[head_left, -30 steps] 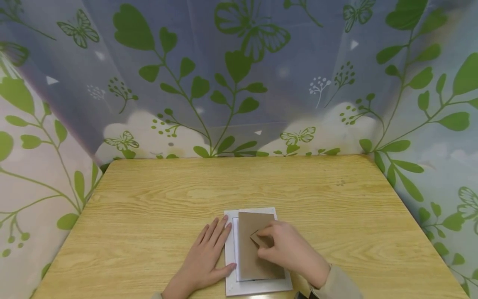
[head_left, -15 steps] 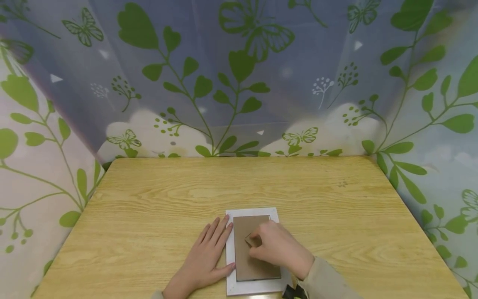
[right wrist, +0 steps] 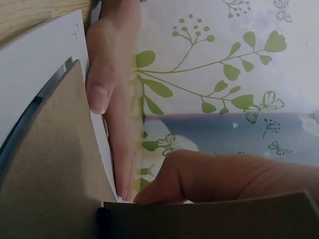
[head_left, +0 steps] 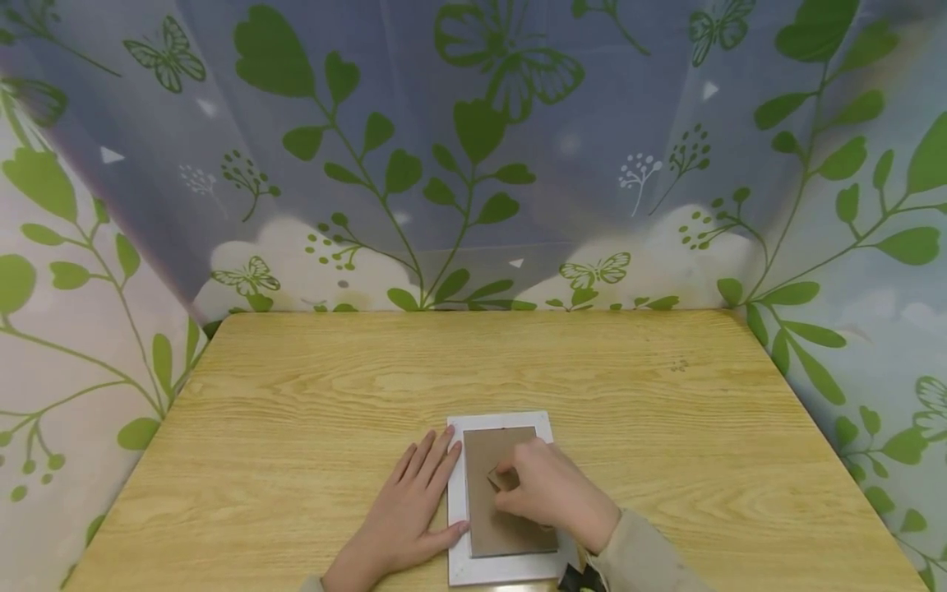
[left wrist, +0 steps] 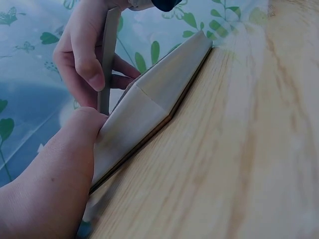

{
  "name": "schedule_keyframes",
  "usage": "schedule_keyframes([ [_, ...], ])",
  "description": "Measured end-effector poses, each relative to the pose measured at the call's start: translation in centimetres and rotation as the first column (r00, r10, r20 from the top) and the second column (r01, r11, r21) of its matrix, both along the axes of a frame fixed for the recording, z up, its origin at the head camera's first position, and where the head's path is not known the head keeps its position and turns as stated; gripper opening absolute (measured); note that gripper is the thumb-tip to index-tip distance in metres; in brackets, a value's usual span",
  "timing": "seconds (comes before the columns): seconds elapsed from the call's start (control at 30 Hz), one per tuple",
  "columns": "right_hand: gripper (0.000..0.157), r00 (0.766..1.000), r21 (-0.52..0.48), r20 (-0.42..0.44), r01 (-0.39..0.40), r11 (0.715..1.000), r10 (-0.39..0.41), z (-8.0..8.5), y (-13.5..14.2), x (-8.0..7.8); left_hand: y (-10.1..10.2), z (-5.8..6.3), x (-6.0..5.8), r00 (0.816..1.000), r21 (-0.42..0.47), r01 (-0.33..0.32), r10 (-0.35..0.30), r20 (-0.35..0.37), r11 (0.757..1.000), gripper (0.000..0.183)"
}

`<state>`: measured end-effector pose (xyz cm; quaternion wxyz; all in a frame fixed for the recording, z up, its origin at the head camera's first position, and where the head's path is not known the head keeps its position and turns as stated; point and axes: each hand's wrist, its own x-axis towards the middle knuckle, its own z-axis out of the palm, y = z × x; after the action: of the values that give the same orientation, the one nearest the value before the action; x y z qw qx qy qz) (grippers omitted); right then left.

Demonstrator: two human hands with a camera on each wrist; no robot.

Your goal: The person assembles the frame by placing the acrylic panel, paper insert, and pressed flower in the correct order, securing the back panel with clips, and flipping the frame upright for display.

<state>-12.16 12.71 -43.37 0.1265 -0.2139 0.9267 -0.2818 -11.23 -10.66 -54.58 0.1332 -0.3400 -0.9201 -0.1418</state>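
A white picture frame (head_left: 503,569) lies on the table at the front middle, its back facing up. Inside its border sits a brown backing board (head_left: 484,530) with a fold-out stand flap (left wrist: 107,59) raised from it. My right hand (head_left: 555,493) pinches that flap between thumb and fingers; the right wrist view has the thumb (right wrist: 169,174) on the flap's edge. My left hand (head_left: 410,514) rests with straight fingers along the frame's left side, its thumb touching the border. In the right wrist view a narrow dark gap shows along one edge of the board.
The wood-grain table (head_left: 333,386) extends behind and to both sides of the frame. A patterned cloth (head_left: 473,164) with leaves and butterflies hangs at the back and sides. Beside the right wrist, at the front edge, is a small black object (head_left: 580,578).
My right hand has moved the backing board left and slightly down by its flap, so it now lies within the frame's border. My left hand has stayed on the frame's left side.
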Motion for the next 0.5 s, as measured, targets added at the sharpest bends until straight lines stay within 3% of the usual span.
schedule_keyframes([
  [0.27,0.035,1.0,-0.012,0.006,0.011,1.0,-0.011,-0.4,-0.3,0.1,-0.1,0.1,0.0,1.0,-0.003,0.004,-0.004,-0.013,1.0,0.093],
  [0.5,0.035,0.996,-0.01,-0.095,-0.007,1.0,0.006,-1.2,-0.1,0.4,0.6,0.3,0.4,0.998,-0.006,-0.037,0.037,0.05,0.999,0.099],
])
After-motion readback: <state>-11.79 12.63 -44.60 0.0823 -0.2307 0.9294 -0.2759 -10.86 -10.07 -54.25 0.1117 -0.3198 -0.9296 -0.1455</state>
